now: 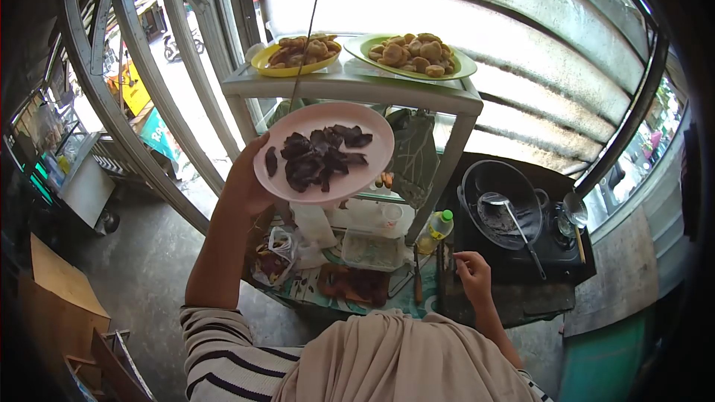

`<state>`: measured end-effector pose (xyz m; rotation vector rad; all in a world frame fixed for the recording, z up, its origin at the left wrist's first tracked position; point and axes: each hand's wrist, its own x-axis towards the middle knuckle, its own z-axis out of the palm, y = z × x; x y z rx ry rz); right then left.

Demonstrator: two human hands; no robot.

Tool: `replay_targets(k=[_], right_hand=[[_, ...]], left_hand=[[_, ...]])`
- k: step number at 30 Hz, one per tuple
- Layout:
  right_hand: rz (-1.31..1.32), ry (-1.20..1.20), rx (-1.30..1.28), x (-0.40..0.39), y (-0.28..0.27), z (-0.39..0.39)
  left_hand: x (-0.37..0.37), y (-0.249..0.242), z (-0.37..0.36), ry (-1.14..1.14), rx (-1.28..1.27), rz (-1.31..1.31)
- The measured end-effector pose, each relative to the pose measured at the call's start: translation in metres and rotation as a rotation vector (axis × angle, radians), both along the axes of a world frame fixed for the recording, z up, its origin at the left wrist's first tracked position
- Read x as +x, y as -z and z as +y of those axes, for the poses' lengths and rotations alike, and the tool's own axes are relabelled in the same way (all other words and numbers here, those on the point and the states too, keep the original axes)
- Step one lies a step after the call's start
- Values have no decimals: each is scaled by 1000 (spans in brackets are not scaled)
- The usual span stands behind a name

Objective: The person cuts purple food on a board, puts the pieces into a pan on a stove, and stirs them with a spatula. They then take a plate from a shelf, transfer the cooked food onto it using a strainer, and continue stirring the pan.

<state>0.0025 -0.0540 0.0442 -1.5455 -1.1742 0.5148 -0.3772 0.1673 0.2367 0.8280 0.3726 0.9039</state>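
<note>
The left hand [248, 181] grips a round, pale-pink plate [361, 182] of dark, irregular pieces [305, 162], best kept level; right of the plate, the right hand [474, 277] hangs loosely open.

Grey, bare-looking concrete floor [153, 275] at 8 o'clock, scuffed and patchy. Metal bars [139, 39] at 10, upright, bright daylight and a parked motorcycle [184, 46] beyond. Wall of broad pale slats [417, 18] at 1, strongly lit, dark lines between, grime along lower edges. White-framed display cabinet [335, 88] against it, 12 o'clock. Pale counter [86, 187] at 9; brown wooden furniture [67, 286] at 8. Opening [659, 134] at 3, daylight through. Green panel [605, 361] low at 4.
</note>
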Motion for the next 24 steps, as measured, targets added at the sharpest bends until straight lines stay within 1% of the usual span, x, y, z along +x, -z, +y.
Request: replay_targets(k=[1,3,4,6,8,10,11,13,17,19,20,21,24], right_hand=[[0,7,-14,-1,2,-1],[23,-2,-14,-5,0,2],[54,-12,-33,-8,5,-6],[74,-9,-54,-6,13,-9],[89,3,-72,-7,17,-12],[107,10,-94,-5,23,-16],[115,13,-103,-5,26,-17],[147,19,-131,-5,28,-20],[170,-4,-169,-4,27,-18],[177,-8,-179,-5,28,-15],[185,-10,-176,-6,28,-13],[185,-11,-182,-7,27,-11],[151,-3,-196,-12,27,-8]], left_hand=[[-1,-2,7,8,35,-35],[1,-11,9,-84,35,-23],[-1,-10,10,-18,58,-46],[-7,7,13,-10,28,-18],[-16,37,16,11,-25,-18],[-26,76,14,30,-81,-41],[-28,96,9,-8,-106,-63],[-36,140,7,-4,-203,-29],[-29,189,-7,-63,-240,71],[-31,212,-6,-42,-344,110],[-33,220,-4,-18,-312,180],[-33,228,-3,-19,-318,180],[-29,251,-1,-110,-260,351]])
